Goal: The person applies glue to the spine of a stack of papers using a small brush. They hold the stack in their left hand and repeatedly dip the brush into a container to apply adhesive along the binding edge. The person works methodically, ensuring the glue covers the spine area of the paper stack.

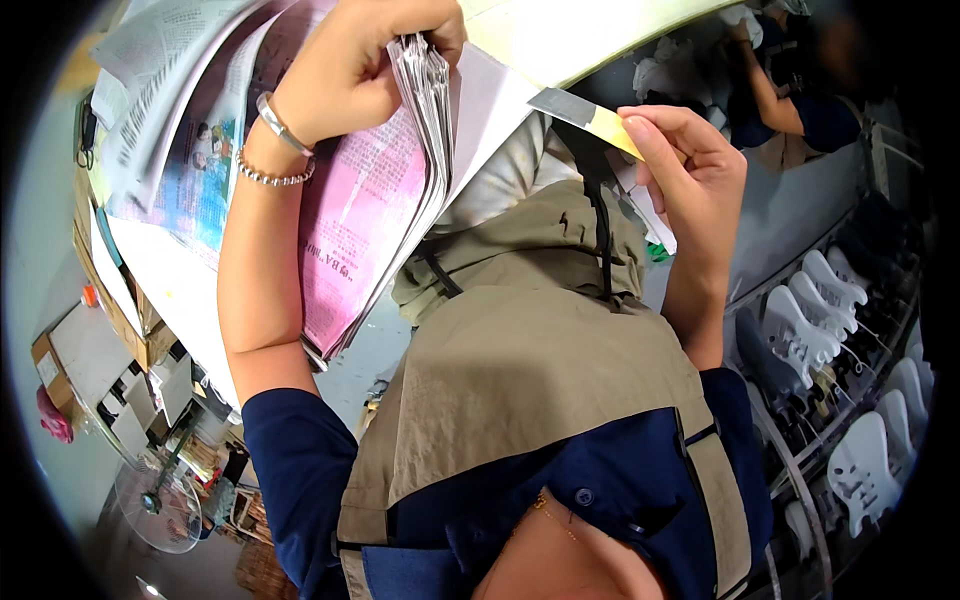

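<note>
My left hand (pixel 365 75) is closed around the upper end of a thick sheaf of folded newspaper (pixel 365 235). The sheaf's layered edges face right, and its pink printed side shows below my wrist. Between the thumb and fingers of my right hand (pixel 690 165) is a flat knife (pixel 590 120) with a grey blade and a yellow grip. Its blade points left, toward the paper, with a gap between them. More loose newspaper sheets (pixel 190 150) lie on the white table at the left.
The pale table top (pixel 590 35) curves along the top. White guitar-body-shaped parts (pixel 800 330) stand in racks at the right. A co-worker (pixel 800 110) is at the upper right. A standing fan (pixel 155 500) and boxes are at the lower left.
</note>
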{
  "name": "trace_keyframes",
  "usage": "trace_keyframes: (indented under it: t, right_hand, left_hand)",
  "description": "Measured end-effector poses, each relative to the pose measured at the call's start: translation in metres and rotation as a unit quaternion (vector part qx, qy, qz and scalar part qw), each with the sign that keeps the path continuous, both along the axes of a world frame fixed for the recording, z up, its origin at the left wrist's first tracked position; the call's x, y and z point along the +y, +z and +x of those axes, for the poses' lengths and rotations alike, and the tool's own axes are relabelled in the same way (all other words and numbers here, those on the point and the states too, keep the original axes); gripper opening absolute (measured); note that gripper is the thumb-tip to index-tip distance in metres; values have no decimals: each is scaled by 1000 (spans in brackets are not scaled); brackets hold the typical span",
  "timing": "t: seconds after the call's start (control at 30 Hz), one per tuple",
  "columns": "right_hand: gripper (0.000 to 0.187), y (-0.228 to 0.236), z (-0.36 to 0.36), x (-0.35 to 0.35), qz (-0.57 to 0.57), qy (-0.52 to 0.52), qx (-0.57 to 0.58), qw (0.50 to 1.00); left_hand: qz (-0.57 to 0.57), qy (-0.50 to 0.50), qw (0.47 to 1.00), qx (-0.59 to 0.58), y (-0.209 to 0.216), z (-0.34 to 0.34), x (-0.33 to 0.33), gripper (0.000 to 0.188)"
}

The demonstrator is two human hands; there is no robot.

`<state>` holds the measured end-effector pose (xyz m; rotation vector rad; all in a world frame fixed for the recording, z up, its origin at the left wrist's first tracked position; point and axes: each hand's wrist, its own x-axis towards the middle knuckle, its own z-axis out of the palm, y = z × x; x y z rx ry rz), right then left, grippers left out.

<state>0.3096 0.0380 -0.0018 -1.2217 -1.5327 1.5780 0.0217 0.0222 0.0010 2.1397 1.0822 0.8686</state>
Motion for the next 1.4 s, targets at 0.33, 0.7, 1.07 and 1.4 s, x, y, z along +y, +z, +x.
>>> trace_keyframes:
  t: [0.33,0.7,1.07,1.4]
  right_hand:
    - [10,-5,-16,-5,85,-26,-41,995]
    - [8,-4,-12,-5,122,-37,-40,991]
    - [7,-9,-19,-8,151,11,-9,988]
    - [7,-11,-19,-8,160,3,-9,987]
  left_hand:
    - [11,21,998,58,11,16,-4,12]
    - [33,21,996,84,11,14,-7,16]
    - [38,18,992,121,14,16,-7,18]
    - [67,20,989,129,9,10,-9,19]
